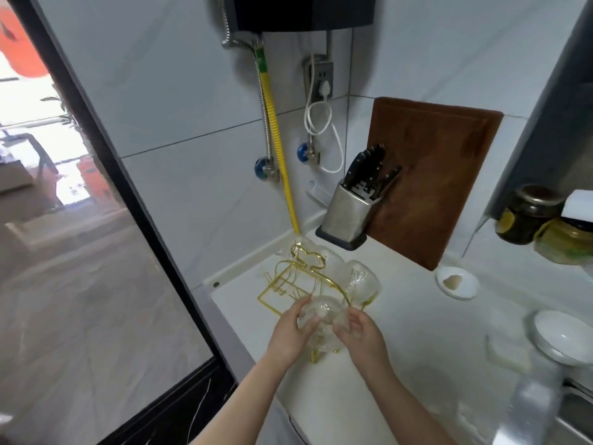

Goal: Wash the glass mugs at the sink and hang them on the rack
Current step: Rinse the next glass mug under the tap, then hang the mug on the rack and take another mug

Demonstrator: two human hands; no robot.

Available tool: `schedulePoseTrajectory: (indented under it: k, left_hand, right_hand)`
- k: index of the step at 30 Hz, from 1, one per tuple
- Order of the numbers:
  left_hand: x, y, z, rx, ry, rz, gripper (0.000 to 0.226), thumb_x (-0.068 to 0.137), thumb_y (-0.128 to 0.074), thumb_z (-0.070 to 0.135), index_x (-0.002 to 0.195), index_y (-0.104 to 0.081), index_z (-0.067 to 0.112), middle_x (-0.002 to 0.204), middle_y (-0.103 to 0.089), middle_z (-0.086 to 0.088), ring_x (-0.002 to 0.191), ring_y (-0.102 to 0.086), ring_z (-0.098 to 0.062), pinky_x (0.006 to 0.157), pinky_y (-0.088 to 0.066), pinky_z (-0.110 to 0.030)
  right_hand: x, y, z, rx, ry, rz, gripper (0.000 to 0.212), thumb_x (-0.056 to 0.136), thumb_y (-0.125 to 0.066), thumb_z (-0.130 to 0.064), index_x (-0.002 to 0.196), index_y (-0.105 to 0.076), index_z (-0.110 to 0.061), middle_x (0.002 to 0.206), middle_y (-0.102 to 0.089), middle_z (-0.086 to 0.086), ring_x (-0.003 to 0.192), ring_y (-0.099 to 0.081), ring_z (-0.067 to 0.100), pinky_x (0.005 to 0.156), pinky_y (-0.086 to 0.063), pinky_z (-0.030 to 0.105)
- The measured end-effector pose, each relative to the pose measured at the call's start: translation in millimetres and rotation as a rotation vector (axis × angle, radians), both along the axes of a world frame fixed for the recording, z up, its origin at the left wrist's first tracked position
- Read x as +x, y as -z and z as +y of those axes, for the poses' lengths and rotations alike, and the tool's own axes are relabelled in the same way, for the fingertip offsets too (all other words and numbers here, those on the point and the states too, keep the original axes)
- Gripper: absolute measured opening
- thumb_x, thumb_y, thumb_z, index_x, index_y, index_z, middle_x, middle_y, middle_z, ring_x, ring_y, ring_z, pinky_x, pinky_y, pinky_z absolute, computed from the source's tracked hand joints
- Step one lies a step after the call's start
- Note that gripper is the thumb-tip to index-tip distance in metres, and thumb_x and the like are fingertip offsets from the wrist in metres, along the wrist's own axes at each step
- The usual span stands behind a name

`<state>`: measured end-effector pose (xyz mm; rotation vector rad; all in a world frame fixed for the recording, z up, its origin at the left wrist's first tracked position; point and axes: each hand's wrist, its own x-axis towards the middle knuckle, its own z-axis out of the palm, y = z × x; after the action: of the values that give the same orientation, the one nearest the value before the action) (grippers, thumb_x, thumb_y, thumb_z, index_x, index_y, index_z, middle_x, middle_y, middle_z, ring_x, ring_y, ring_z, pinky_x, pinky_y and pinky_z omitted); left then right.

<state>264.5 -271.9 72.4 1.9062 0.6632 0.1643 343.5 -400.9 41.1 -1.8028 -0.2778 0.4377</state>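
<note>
A clear textured glass mug (322, 316) is held between both my hands at the near end of a gold wire rack (288, 284) on the white counter. My left hand (288, 335) grips its left side and my right hand (361, 335) grips its right side. Another glass mug (364, 281) hangs on the rack's right side, and more clear glass (330, 258) shows behind it toward the wall. Whether the held mug touches a rack hook is hidden by my fingers.
A steel knife block (348, 210) and a brown cutting board (430, 178) stand against the wall behind the rack. A small white dish (457, 284), a white bowl (561, 338), jars (526, 216) and the sink edge (545, 409) lie to the right.
</note>
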Motion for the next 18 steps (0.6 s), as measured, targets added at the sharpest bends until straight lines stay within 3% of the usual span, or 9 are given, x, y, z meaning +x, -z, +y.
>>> schedulePoseTrajectory:
  k: [6, 9, 13, 18]
  left_hand:
    - [19.3, 24.5, 28.6, 0.022, 0.093, 0.075, 0.050, 0.092, -0.055, 0.043, 0.138, -0.038, 0.031, 0.128, -0.050, 0.000, 0.115, -0.055, -0.021, 0.098, -0.049, -0.044]
    - [27.4, 39.8, 44.3, 0.031, 0.159, 0.100, 0.052, 0.091, -0.053, 0.048, 0.137, -0.037, 0.031, 0.132, -0.051, 0.000, 0.117, -0.055, -0.021, 0.099, -0.048, -0.046]
    - [34.7, 45.1, 56.4, 0.070, 0.242, 0.100, 0.044, 0.095, -0.052, 0.038, 0.136, -0.038, 0.029, 0.136, -0.049, -0.001, 0.123, -0.049, -0.017, 0.103, -0.045, -0.043]
    - [38.2, 47.9, 65.5, 0.097, 0.314, 0.078, 0.047, 0.096, -0.052, 0.028, 0.140, -0.036, 0.019, 0.135, -0.045, 0.001, 0.129, -0.042, -0.015, 0.110, -0.035, -0.031]
  right_hand:
    - [7.5, 16.8, 19.1, -0.069, 0.062, 0.029, 0.045, 0.083, -0.069, -0.012, 0.125, -0.054, -0.009, 0.123, -0.060, 0.004, 0.118, -0.055, 0.018, 0.089, -0.039, 0.022]
    - [7.0, 17.6, 28.4, -0.111, 0.092, 0.015, 0.043, 0.083, -0.068, -0.013, 0.125, -0.055, -0.011, 0.119, -0.059, 0.002, 0.109, -0.054, 0.014, 0.088, -0.037, 0.021]
    - [4.3, 20.3, 38.4, -0.166, 0.137, 0.005, 0.044, 0.083, -0.067, -0.015, 0.126, -0.055, -0.011, 0.114, -0.057, 0.001, 0.107, -0.054, 0.015, 0.088, -0.037, 0.021]
    - [-2.3, 25.4, 40.1, -0.145, 0.220, 0.025, 0.047, 0.081, -0.070, -0.011, 0.126, -0.056, -0.011, 0.121, -0.059, 0.007, 0.113, -0.056, 0.018, 0.093, -0.051, 0.032]
